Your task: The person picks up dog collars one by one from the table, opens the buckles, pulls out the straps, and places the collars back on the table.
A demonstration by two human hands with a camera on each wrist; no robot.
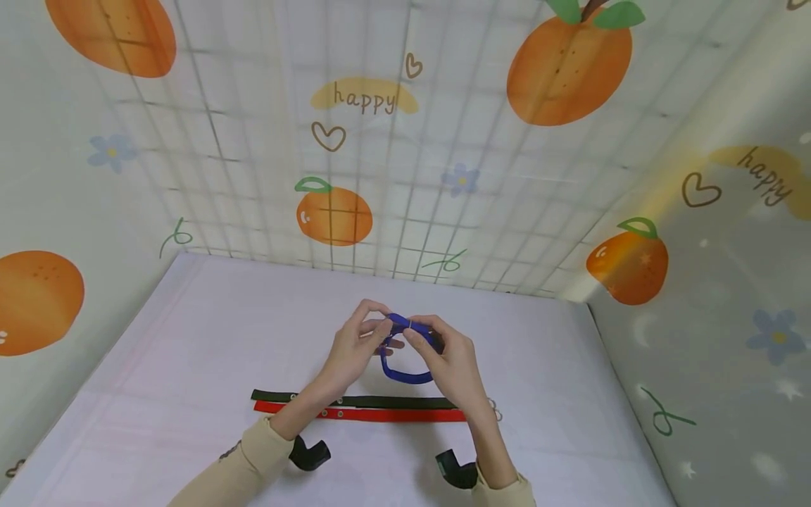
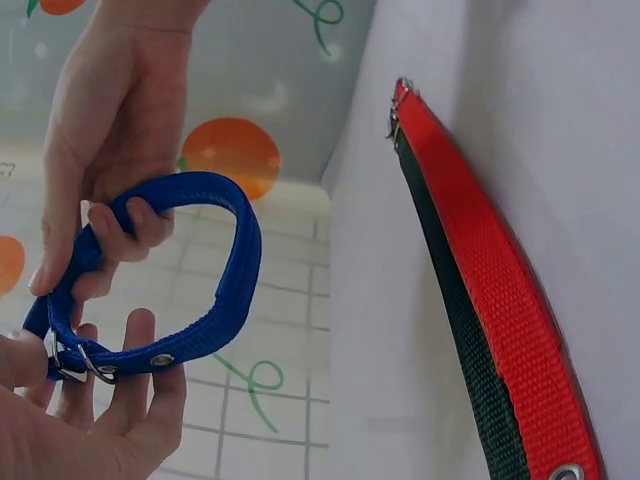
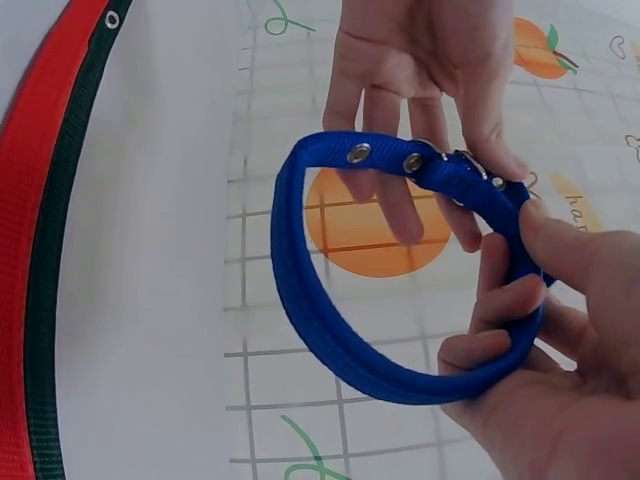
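Note:
Both hands hold a blue webbing collar (image 1: 408, 378), bent into a loop above the table. Its metal buckle (image 2: 66, 358) and grommets show in the wrist views. My left hand (image 1: 355, 346) pinches the collar at the buckle, its other fingers spread behind the band. My right hand (image 1: 457, 362) grips the strap beside the buckle, thumb on top and fingers curled through the loop. In the right wrist view, the strap end by the right thumb (image 3: 555, 240) is partly hidden by the fingers.
A dark green collar (image 1: 405, 402) and a red collar (image 1: 393, 416) lie stretched side by side on the white table (image 1: 209, 331), below the hands. Black angled pieces (image 1: 310, 456) show by each forearm. Printed cloth (image 1: 266, 169) over a wire grid stands behind.

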